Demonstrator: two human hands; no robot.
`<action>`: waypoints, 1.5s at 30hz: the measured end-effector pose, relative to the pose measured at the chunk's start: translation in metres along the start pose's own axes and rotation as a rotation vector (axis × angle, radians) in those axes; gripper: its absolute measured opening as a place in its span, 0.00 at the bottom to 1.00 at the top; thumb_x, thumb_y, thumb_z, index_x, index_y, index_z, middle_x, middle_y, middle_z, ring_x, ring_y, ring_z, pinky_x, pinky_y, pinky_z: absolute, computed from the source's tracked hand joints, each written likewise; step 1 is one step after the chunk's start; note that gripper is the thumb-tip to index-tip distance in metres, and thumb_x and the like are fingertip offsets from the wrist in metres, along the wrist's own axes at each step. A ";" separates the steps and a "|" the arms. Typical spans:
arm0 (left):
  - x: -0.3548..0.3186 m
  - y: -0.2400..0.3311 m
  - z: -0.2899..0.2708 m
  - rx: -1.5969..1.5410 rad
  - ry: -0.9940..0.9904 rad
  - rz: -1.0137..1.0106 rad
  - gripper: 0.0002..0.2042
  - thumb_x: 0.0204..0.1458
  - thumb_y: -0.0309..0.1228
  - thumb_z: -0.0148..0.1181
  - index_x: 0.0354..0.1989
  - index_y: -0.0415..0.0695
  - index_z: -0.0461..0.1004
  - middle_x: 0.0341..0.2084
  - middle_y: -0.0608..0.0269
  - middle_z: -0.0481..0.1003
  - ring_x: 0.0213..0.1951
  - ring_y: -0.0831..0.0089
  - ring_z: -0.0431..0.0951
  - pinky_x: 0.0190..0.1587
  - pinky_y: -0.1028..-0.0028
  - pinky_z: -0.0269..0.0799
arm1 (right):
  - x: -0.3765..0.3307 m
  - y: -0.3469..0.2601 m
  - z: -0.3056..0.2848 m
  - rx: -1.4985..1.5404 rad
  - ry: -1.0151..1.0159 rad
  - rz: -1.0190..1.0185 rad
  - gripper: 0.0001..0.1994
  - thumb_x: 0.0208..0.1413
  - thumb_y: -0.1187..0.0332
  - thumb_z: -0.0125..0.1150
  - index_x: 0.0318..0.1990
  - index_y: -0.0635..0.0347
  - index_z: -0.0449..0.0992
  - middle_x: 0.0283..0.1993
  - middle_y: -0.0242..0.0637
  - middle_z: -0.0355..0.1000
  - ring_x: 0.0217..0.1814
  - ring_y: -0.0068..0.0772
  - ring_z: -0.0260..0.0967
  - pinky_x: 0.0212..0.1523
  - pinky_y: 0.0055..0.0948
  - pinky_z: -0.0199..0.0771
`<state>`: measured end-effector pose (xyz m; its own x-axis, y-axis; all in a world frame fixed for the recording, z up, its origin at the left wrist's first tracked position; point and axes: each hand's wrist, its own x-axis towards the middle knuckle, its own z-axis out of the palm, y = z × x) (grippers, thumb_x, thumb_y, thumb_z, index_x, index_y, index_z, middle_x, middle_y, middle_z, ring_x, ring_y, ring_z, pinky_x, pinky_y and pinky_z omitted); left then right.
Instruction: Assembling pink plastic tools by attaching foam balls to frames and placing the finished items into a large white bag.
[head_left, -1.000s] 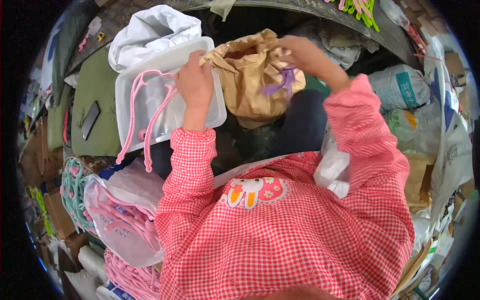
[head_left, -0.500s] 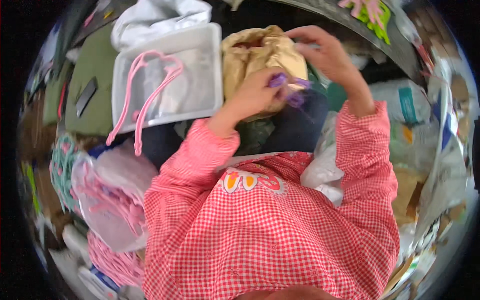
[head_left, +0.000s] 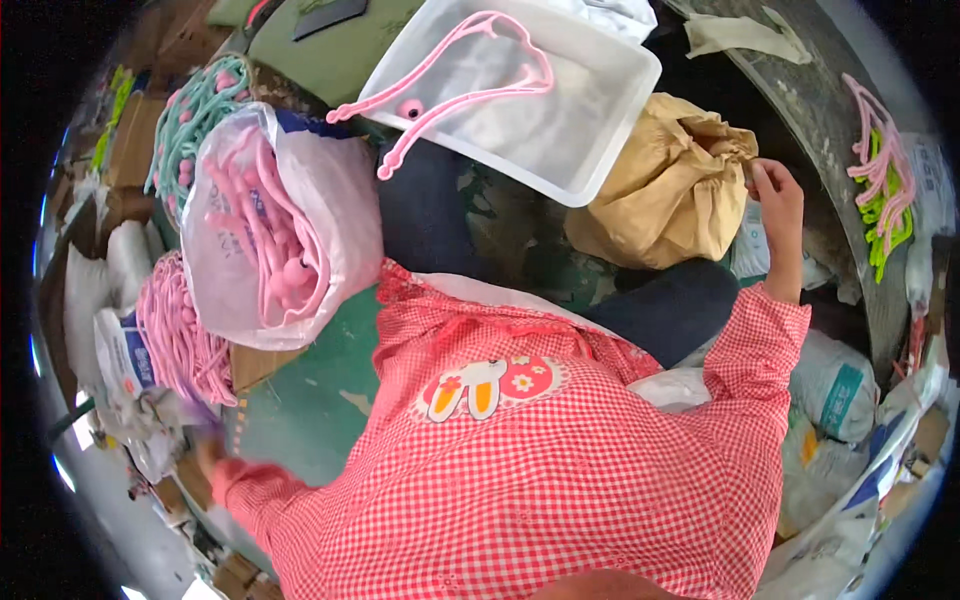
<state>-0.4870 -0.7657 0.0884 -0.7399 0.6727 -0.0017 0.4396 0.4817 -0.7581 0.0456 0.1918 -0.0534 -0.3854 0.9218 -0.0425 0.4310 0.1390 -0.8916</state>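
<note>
Head view looks down over a red-checked smock. Largest nearby is the white plastic tray (head_left: 560,120), tilted across the person's lap, with a pink looped strap (head_left: 450,70) lying over its near rim. Left of it sits a clear bag of pink straps (head_left: 270,230), with a pink pile (head_left: 180,330) below it. The tan paper bag (head_left: 670,190) stands just right of the tray — its crumpled mouth points toward the right hand (head_left: 778,210), whose fingers pinch the bag's top edge. The left hand (head_left: 205,455) reaches low and left, well apart from the bag and blurred, so its grip cannot be told.
</note>
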 end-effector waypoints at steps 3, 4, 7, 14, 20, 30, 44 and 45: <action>0.015 0.071 -0.020 -0.132 -0.026 -0.250 0.21 0.59 0.38 0.52 0.58 0.40 0.68 0.51 0.42 0.72 0.53 0.47 0.72 0.55 0.59 0.67 | -0.010 -0.027 -0.012 -0.092 0.142 -0.056 0.10 0.62 0.66 0.57 0.43 0.63 0.77 0.31 0.25 0.71 0.31 0.16 0.66 0.34 0.18 0.67; 0.018 0.077 -0.036 -0.159 -0.057 -0.335 0.21 0.59 0.39 0.51 0.57 0.40 0.69 0.52 0.43 0.72 0.53 0.48 0.72 0.56 0.60 0.67 | -0.013 -0.034 -0.010 -0.150 0.141 -0.147 0.09 0.61 0.67 0.58 0.43 0.63 0.77 0.30 0.25 0.71 0.30 0.15 0.64 0.33 0.17 0.66; 0.092 0.032 -0.054 -0.186 -0.146 -0.626 0.23 0.60 0.45 0.49 0.55 0.39 0.71 0.53 0.45 0.73 0.54 0.51 0.72 0.57 0.62 0.66 | -0.013 -0.065 0.021 -0.314 0.109 -0.215 0.09 0.60 0.68 0.58 0.41 0.64 0.78 0.34 0.31 0.76 0.37 0.19 0.70 0.40 0.22 0.70; 0.282 0.392 -0.459 -1.533 0.495 0.818 0.20 0.50 0.22 0.61 0.53 0.46 0.72 0.47 0.53 0.74 0.49 0.66 0.75 0.51 0.69 0.70 | -0.024 -0.068 0.048 -1.040 0.104 -0.869 0.17 0.47 0.55 0.66 0.39 0.56 0.77 0.42 0.38 0.74 0.47 0.43 0.69 0.49 0.40 0.66; 0.296 0.574 -0.571 -1.945 0.302 1.357 0.03 0.54 0.23 0.50 0.36 0.41 0.69 0.37 0.51 0.74 0.40 0.51 0.75 0.43 0.60 0.71 | -0.048 -0.046 0.037 -1.147 -0.008 -0.782 0.08 0.45 0.66 0.57 0.35 0.52 0.75 0.37 0.30 0.71 0.47 0.37 0.66 0.51 0.37 0.61; 0.315 0.608 -0.553 -0.946 0.740 1.154 0.18 0.54 0.47 0.54 0.33 0.45 0.79 0.27 0.62 0.78 0.39 0.65 0.75 0.47 0.65 0.61 | -0.159 -0.080 0.008 -0.919 -0.252 -0.307 0.13 0.53 0.59 0.62 0.37 0.60 0.74 0.37 0.43 0.75 0.38 0.47 0.73 0.42 0.46 0.70; 0.357 0.651 -0.582 -1.135 0.174 0.981 0.30 0.54 0.34 0.55 0.62 0.35 0.52 0.42 0.40 0.75 0.45 0.48 0.78 0.46 0.56 0.74 | -0.026 -0.026 0.038 -0.952 0.113 0.286 0.23 0.47 0.47 0.64 0.39 0.59 0.79 0.38 0.48 0.78 0.44 0.49 0.77 0.40 0.42 0.77; 0.363 0.669 -0.584 -1.136 0.178 0.988 0.30 0.54 0.34 0.55 0.62 0.35 0.52 0.42 0.40 0.75 0.45 0.48 0.78 0.46 0.56 0.74 | -0.028 -0.017 0.039 -1.014 0.188 0.211 0.18 0.48 0.52 0.64 0.35 0.59 0.80 0.37 0.46 0.78 0.43 0.44 0.78 0.37 0.37 0.78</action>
<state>-0.1644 0.1287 -0.0384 0.1112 0.9923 -0.0541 0.9170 -0.0815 0.3904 0.0171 0.1493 -0.0547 -0.1275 0.9918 -0.0050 0.9890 0.1268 -0.0756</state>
